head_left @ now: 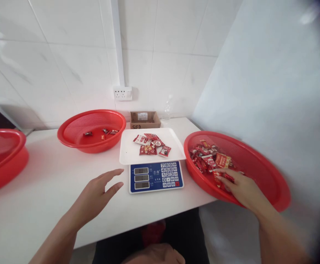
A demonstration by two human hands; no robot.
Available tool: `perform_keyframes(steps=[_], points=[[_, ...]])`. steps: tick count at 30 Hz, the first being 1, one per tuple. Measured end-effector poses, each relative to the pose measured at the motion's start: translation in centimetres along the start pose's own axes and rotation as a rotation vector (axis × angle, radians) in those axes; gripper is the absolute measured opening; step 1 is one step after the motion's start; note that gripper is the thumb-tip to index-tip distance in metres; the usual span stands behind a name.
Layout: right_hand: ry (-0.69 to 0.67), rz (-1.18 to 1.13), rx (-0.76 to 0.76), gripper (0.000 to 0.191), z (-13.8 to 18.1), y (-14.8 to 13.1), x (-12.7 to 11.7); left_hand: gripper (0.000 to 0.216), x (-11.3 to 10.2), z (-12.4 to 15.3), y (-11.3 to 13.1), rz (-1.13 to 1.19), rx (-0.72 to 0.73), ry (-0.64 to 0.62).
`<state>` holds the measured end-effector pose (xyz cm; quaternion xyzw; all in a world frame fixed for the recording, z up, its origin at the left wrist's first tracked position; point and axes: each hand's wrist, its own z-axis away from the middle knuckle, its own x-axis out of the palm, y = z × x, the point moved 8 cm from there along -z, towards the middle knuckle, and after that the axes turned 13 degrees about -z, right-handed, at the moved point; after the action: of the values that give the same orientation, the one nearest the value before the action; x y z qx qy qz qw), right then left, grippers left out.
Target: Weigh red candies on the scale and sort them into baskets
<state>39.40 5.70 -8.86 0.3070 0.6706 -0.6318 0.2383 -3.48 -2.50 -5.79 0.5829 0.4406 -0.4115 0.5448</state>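
Observation:
My left hand [99, 194] hovers over the table just left of the digital scale [156, 177], thumb and fingers apart, holding nothing. On the scale's white tray [127, 154] lie several small red and white snack packets [149, 149]. My right hand [238, 187] reaches over the near rim of the right red basket [259, 167]. Its fingers and thumb are closed on a red snack packet [217, 179], partly hidden by the hand. Around it in that basket is a heap of similar wrapped packets [204, 154].
Behind the tray stand a small cardboard box [145, 119] and a clear plastic bottle [167, 108]. A second red basket [92, 113] holds a few wrapped pieces at the back left. Another red basket [8, 165] is cut off by the left edge. A wall socket [123, 93] sits above the white table [52, 176].

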Motion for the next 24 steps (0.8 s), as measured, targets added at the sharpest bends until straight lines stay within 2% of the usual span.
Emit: perform_keyframes(steps=[11, 24], points=[[0.008, -0.024, 0.012, 0.039, -0.5, 0.8, 0.2, 0.045, 0.3, 0.1, -0.5, 0.019, -0.05, -0.031], [0.026, -0.042, -0.012, 0.037, -0.3, 0.9, 0.1, 0.044, 0.0, 0.6, 0.6, -0.011, -0.032, -0.006]])
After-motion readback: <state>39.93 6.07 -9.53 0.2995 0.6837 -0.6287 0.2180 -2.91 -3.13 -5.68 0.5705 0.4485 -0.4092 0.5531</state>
